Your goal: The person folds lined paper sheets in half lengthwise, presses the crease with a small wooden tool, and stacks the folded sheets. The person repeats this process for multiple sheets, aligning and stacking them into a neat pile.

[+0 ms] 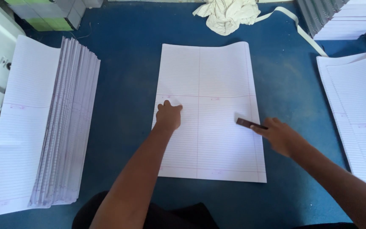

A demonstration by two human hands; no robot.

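Note:
A large white ruled sheet (210, 76) lies flat in the middle of the blue surface (128, 76). My left hand (168, 115) rests on the sheet's left part, fingers curled, pressing down near the red centre line. My right hand (281, 135) is at the sheet's right edge and holds a small dark flat tool (247, 123) whose tip lies on the paper.
A fanned stack of ruled sheets (43, 127) lies at the left. More ruled sheets (359, 114) lie at the right edge. A crumpled cream cloth (227, 15) with a strap sits at the top. Paper stacks (339, 19) stand top right, green-edged blocks (47, 12) top left.

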